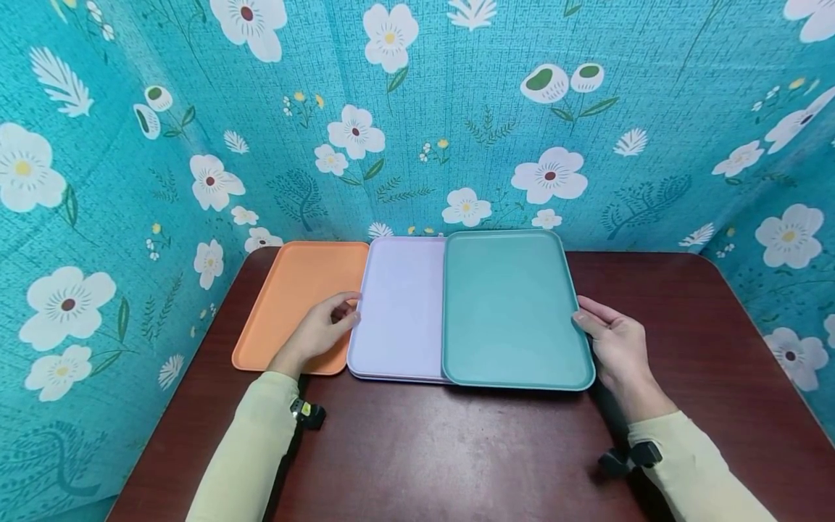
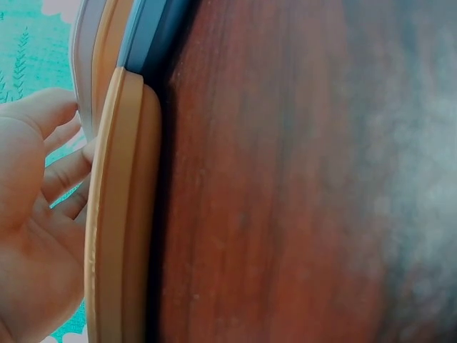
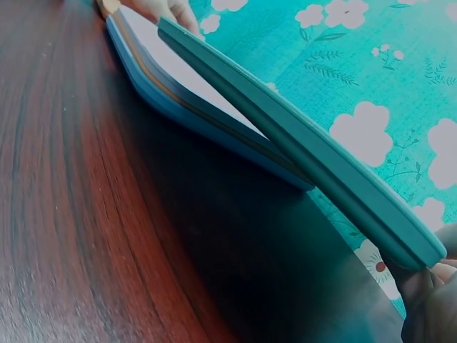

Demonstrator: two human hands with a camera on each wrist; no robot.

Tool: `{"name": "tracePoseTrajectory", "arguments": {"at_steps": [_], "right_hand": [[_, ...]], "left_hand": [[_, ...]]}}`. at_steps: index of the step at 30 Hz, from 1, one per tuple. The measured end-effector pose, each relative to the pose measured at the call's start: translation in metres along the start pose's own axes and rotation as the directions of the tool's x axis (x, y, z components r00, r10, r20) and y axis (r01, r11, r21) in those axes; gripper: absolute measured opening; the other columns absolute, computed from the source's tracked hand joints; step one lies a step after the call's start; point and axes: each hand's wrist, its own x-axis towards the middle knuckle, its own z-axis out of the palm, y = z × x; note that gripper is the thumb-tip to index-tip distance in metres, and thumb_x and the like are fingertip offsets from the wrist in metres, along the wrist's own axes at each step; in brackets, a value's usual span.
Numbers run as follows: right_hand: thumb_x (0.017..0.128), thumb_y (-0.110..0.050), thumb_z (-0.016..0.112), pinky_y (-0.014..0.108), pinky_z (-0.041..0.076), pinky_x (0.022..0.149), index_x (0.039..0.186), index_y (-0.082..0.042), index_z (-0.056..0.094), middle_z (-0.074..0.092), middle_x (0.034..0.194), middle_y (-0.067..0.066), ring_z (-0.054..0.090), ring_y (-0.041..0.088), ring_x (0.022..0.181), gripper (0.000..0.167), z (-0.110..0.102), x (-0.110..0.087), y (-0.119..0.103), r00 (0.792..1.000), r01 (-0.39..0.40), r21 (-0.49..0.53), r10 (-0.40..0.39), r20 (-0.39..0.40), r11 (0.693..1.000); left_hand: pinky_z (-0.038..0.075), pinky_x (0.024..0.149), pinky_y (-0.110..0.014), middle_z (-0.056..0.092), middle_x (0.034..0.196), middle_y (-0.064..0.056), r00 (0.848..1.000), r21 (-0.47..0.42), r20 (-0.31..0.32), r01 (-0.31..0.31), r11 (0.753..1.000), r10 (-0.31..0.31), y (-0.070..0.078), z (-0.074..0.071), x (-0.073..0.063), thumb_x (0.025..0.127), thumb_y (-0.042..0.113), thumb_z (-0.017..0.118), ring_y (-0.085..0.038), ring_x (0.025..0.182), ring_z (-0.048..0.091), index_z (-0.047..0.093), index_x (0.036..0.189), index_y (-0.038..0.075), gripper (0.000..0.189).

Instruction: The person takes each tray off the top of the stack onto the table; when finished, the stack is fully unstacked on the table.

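Note:
My right hand [image 1: 618,349] grips the right edge of a teal tray [image 1: 509,312], thumb on top and fingers beneath. The right wrist view shows this teal tray [image 3: 300,143] slanting, its held side off the table and its far end over the stack. Below it lies a lavender tray [image 1: 404,312], top of a stack that has an orange layer and a blue tray [image 2: 146,36] under it. My left hand [image 1: 322,326] reaches across a separate orange tray [image 1: 306,283], its fingertips right at the lavender tray's left edge.
The trays lie along the back of a dark reddish-brown wooden table [image 1: 404,449]. Directly behind and at the sides hangs a turquoise flowered cloth [image 1: 417,130]. Dark wrist cameras are strapped over both pale sleeves [image 1: 248,428].

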Motion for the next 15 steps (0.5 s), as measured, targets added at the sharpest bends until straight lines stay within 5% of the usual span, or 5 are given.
{"name": "tracePoseTrajectory", "arguments": {"at_steps": [15], "right_hand": [[0.101, -0.014, 0.077, 0.018, 0.061, 0.073, 0.151, -0.007, 0.063, 0.080, 0.097, -0.019, 0.076, -0.005, 0.091, 0.052, -0.021, 0.003, -0.005, 0.999, -0.006, 0.033, 0.005, 0.035, 0.999]], "left_hand": [[0.052, 0.093, -0.041, 0.070, 0.114, -0.009, 1.000, -0.009, 0.007, -0.004, 1.000, 0.004, -0.001, -0.001, -0.001, 0.109, 0.027, 0.065, -0.025, 0.103, 0.064, 0.060, 0.153, 0.015, 0.045]]}}
